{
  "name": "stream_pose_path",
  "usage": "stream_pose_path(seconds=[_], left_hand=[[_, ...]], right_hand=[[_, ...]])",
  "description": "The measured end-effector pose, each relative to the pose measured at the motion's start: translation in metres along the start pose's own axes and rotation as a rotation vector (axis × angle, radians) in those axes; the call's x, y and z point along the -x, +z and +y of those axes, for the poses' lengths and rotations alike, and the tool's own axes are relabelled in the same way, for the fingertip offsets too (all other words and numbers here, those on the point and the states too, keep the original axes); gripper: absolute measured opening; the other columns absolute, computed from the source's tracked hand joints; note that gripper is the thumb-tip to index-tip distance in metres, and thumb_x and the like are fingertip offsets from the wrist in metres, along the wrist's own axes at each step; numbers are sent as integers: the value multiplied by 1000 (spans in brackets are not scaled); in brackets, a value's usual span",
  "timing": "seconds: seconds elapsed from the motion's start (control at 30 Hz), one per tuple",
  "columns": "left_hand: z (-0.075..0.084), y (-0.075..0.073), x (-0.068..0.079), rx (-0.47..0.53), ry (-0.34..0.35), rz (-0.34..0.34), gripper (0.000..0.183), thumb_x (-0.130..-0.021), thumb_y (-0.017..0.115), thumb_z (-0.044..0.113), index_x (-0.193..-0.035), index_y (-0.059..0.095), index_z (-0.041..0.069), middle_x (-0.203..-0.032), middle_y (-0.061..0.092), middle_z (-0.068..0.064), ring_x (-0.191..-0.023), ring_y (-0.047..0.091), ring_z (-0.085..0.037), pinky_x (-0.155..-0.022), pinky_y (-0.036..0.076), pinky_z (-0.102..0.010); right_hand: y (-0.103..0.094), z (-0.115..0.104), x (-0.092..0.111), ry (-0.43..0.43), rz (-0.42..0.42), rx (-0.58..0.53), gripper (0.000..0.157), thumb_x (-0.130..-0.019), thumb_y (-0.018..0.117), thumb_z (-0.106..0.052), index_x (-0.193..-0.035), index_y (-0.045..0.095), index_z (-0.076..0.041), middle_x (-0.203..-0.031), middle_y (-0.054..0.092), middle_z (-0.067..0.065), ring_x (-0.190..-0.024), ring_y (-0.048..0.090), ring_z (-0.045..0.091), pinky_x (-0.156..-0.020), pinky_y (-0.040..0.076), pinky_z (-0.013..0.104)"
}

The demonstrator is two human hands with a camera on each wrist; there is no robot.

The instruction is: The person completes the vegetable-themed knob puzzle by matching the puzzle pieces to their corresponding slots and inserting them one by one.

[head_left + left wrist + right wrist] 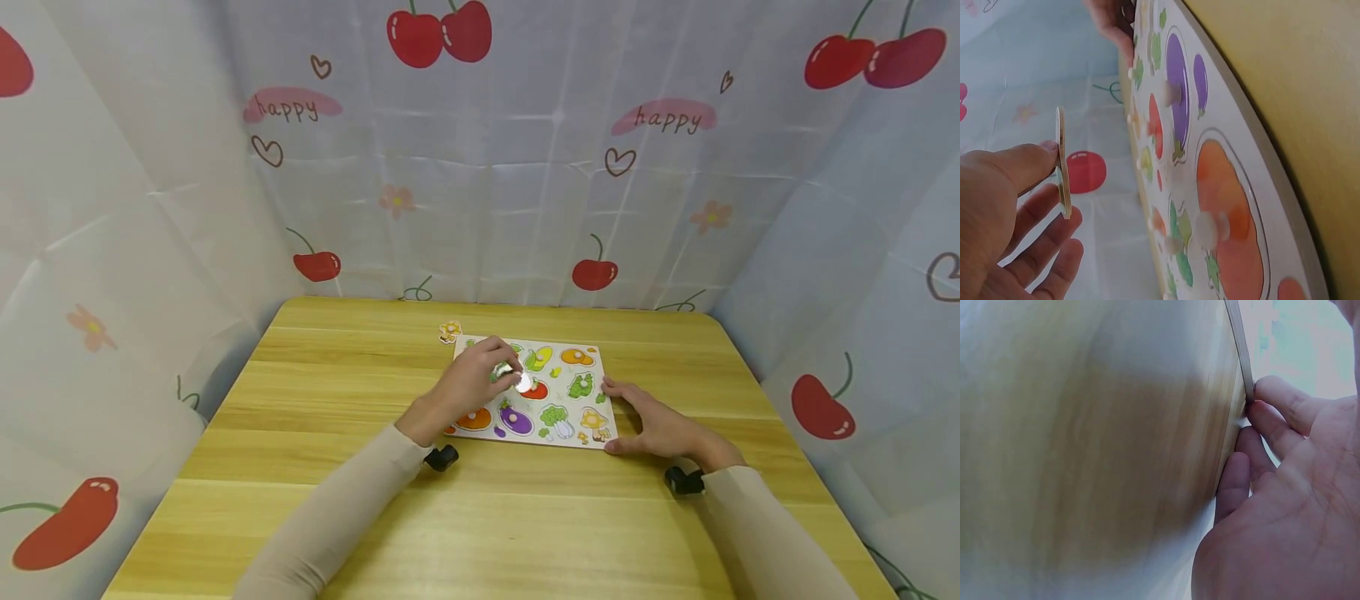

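Note:
My left hand (471, 379) is above the board and pinches a thin wooden puzzle piece (1063, 162) between thumb and fingers. That piece shows edge-on in the left wrist view; in the head view it is a bright white glare, its picture hidden. Under it lies a white vegetable peg puzzle board (491, 439) with knobbed pieces, among them an eggplant (515, 421), a tomato (537, 390) and a pumpkin (1225, 219). My right hand (663, 427) rests at the board's right edge, fingertips along the side and thumb at the near corner.
A loose mushroom piece (450, 331) lies on the wooden table (337, 375) just beyond the board's far left corner. Curtains (480, 242) printed with cherries hang behind the table and along both sides. A black wrist mount (442, 457) sits below the left sleeve's cuff.

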State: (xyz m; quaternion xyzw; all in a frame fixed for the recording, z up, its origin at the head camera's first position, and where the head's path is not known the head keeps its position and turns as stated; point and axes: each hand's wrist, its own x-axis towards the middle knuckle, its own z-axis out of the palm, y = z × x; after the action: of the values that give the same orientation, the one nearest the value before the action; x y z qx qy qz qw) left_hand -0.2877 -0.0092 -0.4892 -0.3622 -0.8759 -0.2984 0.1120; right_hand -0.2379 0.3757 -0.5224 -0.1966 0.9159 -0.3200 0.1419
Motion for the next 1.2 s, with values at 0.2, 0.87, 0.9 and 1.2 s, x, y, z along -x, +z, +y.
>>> stream_pose_path(seconds=[0.2, 0.87, 0.9, 1.2], left_hand=[[9, 11, -4, 16, 38, -35, 7, -111, 83, 17, -114, 83, 12, -128, 77, -6, -121, 78, -28, -109, 66, -39], [30, 45, -12, -1, 20, -185, 12, -113, 81, 28, -117, 86, 18, -129, 77, 1, -116, 77, -16, -103, 65, -27], [31, 47, -13, -7, 19, -188, 12, -113, 81, 29, -117, 86, 18, -130, 77, 2, -116, 77, -15, -104, 64, -26], [34, 59, -16, -30, 48, -228, 11, -112, 82, 28, -117, 87, 19, -128, 78, 2, -118, 77, -13, -105, 64, -27]], right_hand=[[0, -1, 0, -5, 1, 4, 109, -94, 98, -45, -177, 41, -4, -193, 26, 24, -176, 23, 58, -138, 20, 85], [-1, 2, 1, -12, 3, -10, 109, -94, 99, -44, -177, 41, -5, -193, 26, 23, -177, 21, 58, -138, 18, 85], [-1, 2, 1, -12, 2, -8, 109, -94, 99, -44, -177, 41, -5, -193, 26, 23, -177, 21, 58, -137, 18, 85], [-1, 2, 0, -21, -2, -12, 107, -95, 99, -43, -177, 41, -4, -193, 26, 23, -177, 20, 58, -137, 18, 85]])
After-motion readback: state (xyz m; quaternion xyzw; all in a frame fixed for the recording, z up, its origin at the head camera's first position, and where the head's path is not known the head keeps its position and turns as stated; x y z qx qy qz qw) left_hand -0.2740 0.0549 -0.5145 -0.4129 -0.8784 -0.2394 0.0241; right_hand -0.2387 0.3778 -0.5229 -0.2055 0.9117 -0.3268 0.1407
